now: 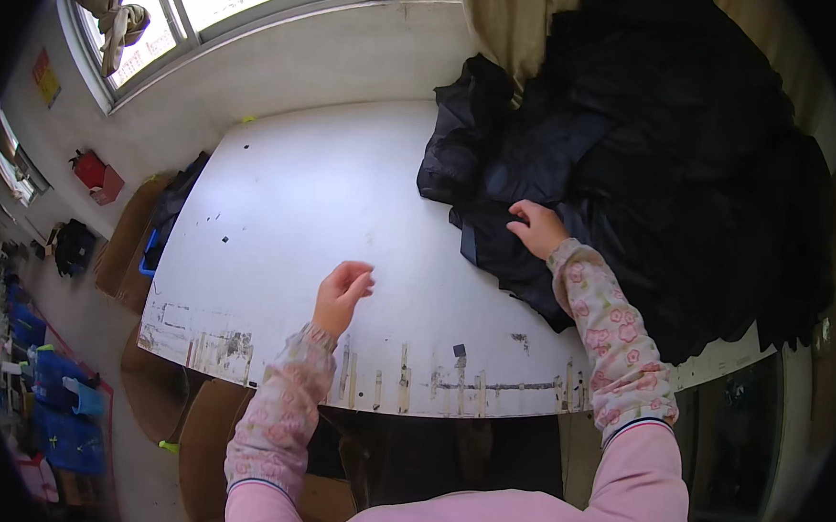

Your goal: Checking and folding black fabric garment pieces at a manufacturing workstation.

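Observation:
A large heap of black fabric pieces (672, 181) covers the right part of a white tabletop (307, 197). My right hand (539, 230) is over the near left side of the heap, thumb and fingers apart, with no cloth visibly gripped. Whether the fingertips touch the fabric I cannot tell. Above the bare middle of the tabletop, my left hand (341, 295) has its fingers curled together, slightly blurred, with nothing visible in them. Flowered sleeve covers (614, 335) are on both forearms, over pink sleeves.
Worn tape strips and dark stains (487, 385) mark the table's front edge. Behind it are a wall, a window (233, 1) and a beige curtain (500, 22). Cardboard boxes (211, 440) stand below the table's left side. Blue bins (69, 412) sit on the floor farther left.

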`<act>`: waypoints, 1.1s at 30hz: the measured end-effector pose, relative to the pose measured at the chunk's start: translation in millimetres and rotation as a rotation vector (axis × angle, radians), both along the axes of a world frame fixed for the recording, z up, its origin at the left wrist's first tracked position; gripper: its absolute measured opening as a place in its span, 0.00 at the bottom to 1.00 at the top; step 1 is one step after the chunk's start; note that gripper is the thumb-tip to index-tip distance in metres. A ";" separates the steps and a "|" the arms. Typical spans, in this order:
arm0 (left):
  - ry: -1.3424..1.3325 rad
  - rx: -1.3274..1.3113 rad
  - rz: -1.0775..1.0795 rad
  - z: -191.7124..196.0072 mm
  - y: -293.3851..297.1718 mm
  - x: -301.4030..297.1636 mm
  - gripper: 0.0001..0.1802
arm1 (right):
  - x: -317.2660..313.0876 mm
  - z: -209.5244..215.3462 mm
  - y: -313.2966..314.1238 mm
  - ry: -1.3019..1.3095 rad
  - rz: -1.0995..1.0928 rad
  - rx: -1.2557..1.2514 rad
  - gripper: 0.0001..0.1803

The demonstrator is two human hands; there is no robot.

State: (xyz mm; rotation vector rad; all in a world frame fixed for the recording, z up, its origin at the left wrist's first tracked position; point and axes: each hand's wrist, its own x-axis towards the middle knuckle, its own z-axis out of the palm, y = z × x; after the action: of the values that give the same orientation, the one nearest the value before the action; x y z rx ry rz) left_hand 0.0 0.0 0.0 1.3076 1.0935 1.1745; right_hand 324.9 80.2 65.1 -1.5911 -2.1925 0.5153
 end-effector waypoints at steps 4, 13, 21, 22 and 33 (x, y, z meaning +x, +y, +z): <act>-0.076 -0.236 0.256 24.0 101.9 82.0 0.34 | -38.6 -37.8 -2.2 -0.220 -0.035 -0.206 0.33; 0.068 0.021 0.365 -24.6 178.0 113.6 0.19 | -27.6 -62.1 -14.5 -0.056 0.147 -0.156 0.32; 1.064 0.181 -0.612 59.1 -63.6 -2.5 0.14 | 16.4 -43.0 -65.9 1.491 -0.433 -0.060 0.14; 1.116 0.150 -0.618 56.4 -78.0 -25.2 0.15 | 19.0 -51.7 -75.4 1.485 -0.430 -0.079 0.14; 1.171 0.632 0.624 96.1 -137.5 -85.4 0.16 | -40.1 -45.5 -175.4 0.328 0.296 0.301 0.33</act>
State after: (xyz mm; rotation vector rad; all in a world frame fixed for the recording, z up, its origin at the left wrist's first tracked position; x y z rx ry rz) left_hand -85.4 -137.5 96.1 2.3903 2.1866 1.2209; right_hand 284.8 -95.2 19.5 -0.9606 -2.1371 0.4640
